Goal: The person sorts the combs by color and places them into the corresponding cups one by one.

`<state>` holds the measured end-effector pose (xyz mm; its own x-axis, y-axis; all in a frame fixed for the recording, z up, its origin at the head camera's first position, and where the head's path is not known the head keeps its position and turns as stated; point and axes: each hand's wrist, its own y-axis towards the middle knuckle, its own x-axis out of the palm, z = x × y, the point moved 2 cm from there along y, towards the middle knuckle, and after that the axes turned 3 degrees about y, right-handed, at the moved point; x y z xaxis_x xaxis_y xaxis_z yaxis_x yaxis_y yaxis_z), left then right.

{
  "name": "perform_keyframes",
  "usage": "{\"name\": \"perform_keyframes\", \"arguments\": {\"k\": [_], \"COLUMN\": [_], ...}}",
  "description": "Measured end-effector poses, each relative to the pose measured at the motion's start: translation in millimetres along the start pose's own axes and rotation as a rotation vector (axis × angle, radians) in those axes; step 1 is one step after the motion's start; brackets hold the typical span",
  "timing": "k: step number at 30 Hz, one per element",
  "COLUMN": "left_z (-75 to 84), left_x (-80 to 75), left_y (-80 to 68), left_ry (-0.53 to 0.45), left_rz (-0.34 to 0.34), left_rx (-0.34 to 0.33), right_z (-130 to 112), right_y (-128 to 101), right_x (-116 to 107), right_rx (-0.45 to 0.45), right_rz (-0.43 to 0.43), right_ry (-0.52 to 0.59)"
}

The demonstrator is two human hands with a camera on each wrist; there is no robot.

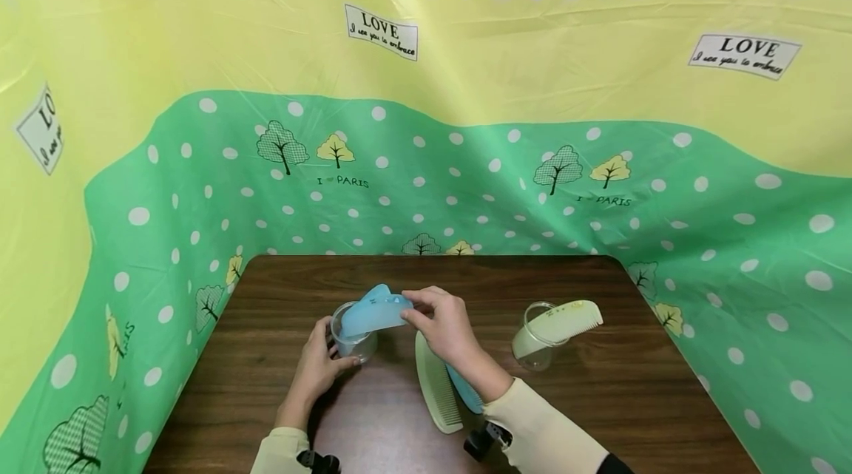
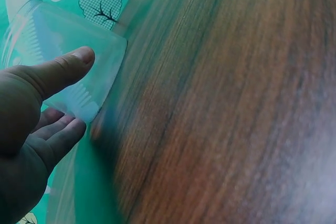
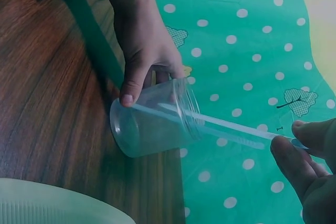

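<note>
A clear plastic cup (image 1: 353, 341) stands on the dark wooden table (image 1: 599, 400). My left hand (image 1: 318, 363) grips the cup (image 3: 152, 124) around its side, thumb (image 2: 63, 69) on the wall (image 2: 79, 51). My right hand (image 1: 442, 322) pinches a blue comb (image 1: 374, 311) by its end; the other end of the comb (image 3: 220, 127) sits inside the cup. A pale green comb (image 1: 435, 385) and another blue comb (image 1: 466, 389) lie flat under my right forearm. A second clear cup (image 1: 535, 344) at the right holds a pale green comb (image 1: 566, 320).
A green and yellow dotted cloth (image 1: 426, 163) with trees and LOVE labels walls in the table at the back and both sides. Bare wood lies along the table's back edge and at the front right.
</note>
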<state>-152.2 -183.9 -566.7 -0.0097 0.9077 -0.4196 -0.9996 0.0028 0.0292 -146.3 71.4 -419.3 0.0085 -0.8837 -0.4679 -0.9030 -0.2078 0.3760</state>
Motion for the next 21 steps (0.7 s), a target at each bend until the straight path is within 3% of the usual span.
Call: {"name": "perform_keyframes", "arguments": {"k": [21], "left_z": [-1.4], "left_x": [1.1], "left_y": [0.4], "left_ry": [-0.011], "left_rz": [0.016], "left_rx": [0.027], "right_z": [3], "right_y": [22], "right_x": [25], "right_rx": [0.012], "right_rz": [-0.022], "right_ry": [-0.03]}}
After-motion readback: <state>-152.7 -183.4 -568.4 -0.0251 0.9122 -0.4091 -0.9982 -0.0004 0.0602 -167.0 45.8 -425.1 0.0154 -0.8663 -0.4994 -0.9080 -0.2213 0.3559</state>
